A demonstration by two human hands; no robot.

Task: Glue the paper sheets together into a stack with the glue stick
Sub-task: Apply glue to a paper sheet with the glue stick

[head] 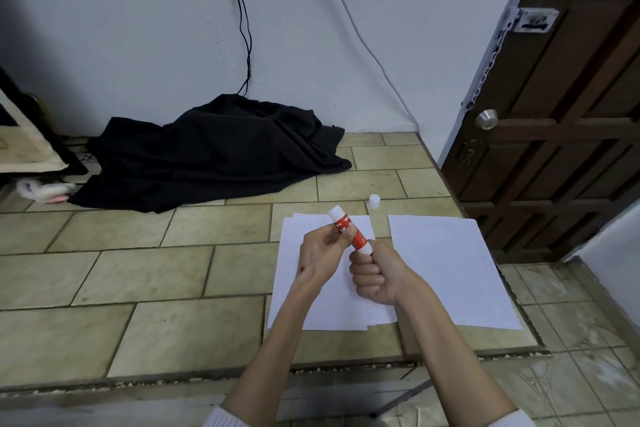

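A red and white glue stick (348, 229) is held tilted above a stack of white paper sheets (301, 302) on the tiled counter. My left hand (320, 251) pinches its red middle. My right hand (375, 276) is closed around its lower end. The upper end of the stick points up and to the left, with no cap on it. Its white cap (374, 201) stands upright on the tiles just beyond the papers. A single white sheet (446, 267) lies flat to the right of the stack.
A crumpled black cloth (214, 152) lies at the back of the tiled counter (138, 274) against the wall. A brown wooden door (561, 121) stands to the right. The counter's front edge (242, 374) runs just below the papers. A framed object (31, 146) leans at the far left.
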